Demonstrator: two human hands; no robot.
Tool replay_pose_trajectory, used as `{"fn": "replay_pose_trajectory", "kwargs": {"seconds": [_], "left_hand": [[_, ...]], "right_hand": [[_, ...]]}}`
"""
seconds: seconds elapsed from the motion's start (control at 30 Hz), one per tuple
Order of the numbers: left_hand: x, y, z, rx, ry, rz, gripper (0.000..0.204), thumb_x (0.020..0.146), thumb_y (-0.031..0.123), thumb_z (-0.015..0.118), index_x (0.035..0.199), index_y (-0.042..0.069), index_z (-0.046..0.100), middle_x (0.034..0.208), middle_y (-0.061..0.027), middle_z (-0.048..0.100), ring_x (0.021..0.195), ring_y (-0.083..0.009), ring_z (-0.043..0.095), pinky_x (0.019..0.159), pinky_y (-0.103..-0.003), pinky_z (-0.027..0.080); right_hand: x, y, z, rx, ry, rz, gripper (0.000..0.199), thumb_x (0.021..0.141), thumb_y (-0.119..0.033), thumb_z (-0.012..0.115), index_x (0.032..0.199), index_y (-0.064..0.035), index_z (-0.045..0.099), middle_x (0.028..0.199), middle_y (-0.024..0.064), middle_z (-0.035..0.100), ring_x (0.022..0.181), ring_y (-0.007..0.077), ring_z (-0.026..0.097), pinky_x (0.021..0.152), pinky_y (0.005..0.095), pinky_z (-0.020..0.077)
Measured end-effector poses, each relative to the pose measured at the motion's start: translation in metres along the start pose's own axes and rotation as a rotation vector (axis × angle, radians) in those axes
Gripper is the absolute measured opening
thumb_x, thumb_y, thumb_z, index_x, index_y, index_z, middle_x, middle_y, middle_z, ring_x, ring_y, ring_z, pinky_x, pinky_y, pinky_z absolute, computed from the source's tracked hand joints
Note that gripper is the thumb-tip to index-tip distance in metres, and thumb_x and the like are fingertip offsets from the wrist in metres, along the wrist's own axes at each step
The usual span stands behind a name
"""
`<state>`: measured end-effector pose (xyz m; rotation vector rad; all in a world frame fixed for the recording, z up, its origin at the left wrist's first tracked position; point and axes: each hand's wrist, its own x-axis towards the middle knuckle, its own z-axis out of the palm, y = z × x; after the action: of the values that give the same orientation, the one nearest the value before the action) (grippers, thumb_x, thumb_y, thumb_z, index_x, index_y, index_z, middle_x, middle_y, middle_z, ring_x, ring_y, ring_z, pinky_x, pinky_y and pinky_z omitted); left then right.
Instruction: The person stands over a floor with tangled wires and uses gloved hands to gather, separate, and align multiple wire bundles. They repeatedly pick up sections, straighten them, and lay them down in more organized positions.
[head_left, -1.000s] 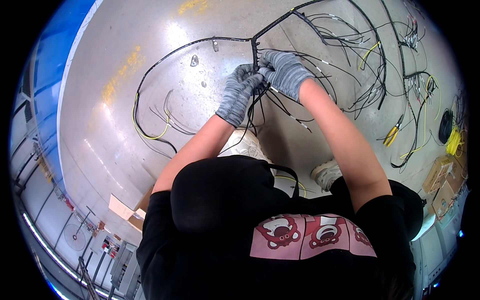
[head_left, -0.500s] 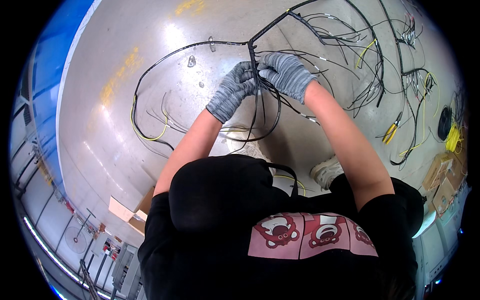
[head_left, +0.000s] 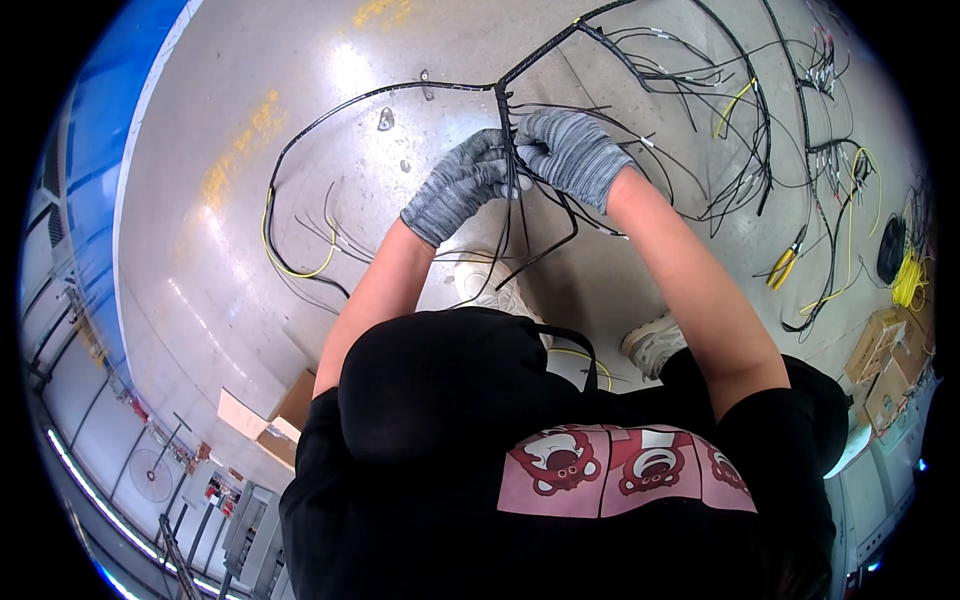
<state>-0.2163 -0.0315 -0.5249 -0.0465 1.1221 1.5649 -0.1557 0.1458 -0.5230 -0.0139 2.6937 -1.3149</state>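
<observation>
A black wire harness (head_left: 400,92) lies spread over a grey floor, with branches running left and to the upper right. Both my hands wear grey knit gloves and meet at a junction of the harness. My left hand (head_left: 462,186) is closed around the bundle just below the junction. My right hand (head_left: 570,150) grips the same bundle from the right side, fingers curled over the wires. Loose black wire ends (head_left: 520,255) hang down below my hands. Yellow wires (head_left: 290,262) curve off at the left.
Yellow-handled pliers (head_left: 783,268) lie on the floor at the right, near more black and yellow wiring (head_left: 850,180). A dark reel and a yellow wire coil (head_left: 905,272) sit at the far right, cardboard boxes (head_left: 885,360) below them. Another box (head_left: 265,425) lies lower left.
Both hands stay on the harness junction. They have shifted slightly up and left along the bundle, with the fingers regripping.
</observation>
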Motion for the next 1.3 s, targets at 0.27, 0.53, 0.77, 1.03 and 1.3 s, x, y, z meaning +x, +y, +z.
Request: {"fn": "replay_pose_trajectory", "kwargs": {"seconds": [0.27, 0.53, 0.77, 1.03, 1.3], "left_hand": [[0.004, -0.004, 0.002, 0.298, 0.137, 0.018, 0.019, 0.082, 0.004, 0.058, 0.1, 0.0, 0.054, 0.085, -0.006, 0.061, 0.073, -0.0113, 0.058, 0.064, -0.023, 0.049], [0.005, -0.013, 0.006, 0.284, 0.208, 0.087, 0.02, 0.082, 0.005, 0.06, 0.1, 0.0, 0.054, 0.087, -0.0068, 0.061, 0.077, -0.0119, 0.059, 0.068, -0.023, 0.049], [0.009, -0.025, 0.009, 0.214, 0.305, 0.156, 0.018, 0.079, -0.002, 0.06, 0.094, 0.0, 0.052, 0.082, -0.0028, 0.058, 0.071, -0.0079, 0.053, 0.064, -0.021, 0.046], [0.009, -0.028, 0.007, 0.326, 0.29, 0.133, 0.02, 0.081, 0.004, 0.059, 0.1, 0.001, 0.051, 0.086, -0.0065, 0.06, 0.072, -0.0116, 0.058, 0.064, -0.024, 0.051], [0.007, -0.022, 0.018, 0.075, 0.296, 0.036, 0.011, 0.086, 0.006, 0.052, 0.096, 0.002, 0.05, 0.08, -0.0057, 0.059, 0.065, -0.0099, 0.056, 0.059, -0.022, 0.049]], "right_hand": [[-0.001, 0.006, 0.007, 0.019, 0.019, -0.02, 0.011, 0.071, -0.009, 0.06, 0.08, -0.0019, 0.058, 0.074, 0.0153, 0.059, 0.069, 0.0317, 0.056, 0.064, 0.0359, 0.0484], [-0.001, 0.003, 0.007, -0.037, -0.059, 0.066, 0.011, 0.072, -0.01, 0.058, 0.078, -0.0019, 0.058, 0.073, 0.0155, 0.059, 0.068, 0.0325, 0.056, 0.064, 0.0365, 0.0478], [0.0, 0.005, 0.004, 0.029, -0.088, 0.083, 0.018, 0.074, -0.011, 0.059, 0.088, -0.0015, 0.061, 0.079, 0.0166, 0.062, 0.072, 0.0313, 0.059, 0.067, 0.0353, 0.0491], [0.001, 0.001, 0.0, 0.107, -0.165, 0.191, 0.021, 0.075, -0.012, 0.062, 0.092, 0.0, 0.061, 0.081, 0.0151, 0.064, 0.074, 0.0272, 0.062, 0.07, 0.0334, 0.05], [0.001, 0.012, 0.01, 0.065, -0.013, 0.033, 0.012, 0.076, -0.012, 0.057, 0.084, -0.0036, 0.061, 0.078, 0.0162, 0.062, 0.074, 0.0329, 0.059, 0.068, 0.0371, 0.048]]}}
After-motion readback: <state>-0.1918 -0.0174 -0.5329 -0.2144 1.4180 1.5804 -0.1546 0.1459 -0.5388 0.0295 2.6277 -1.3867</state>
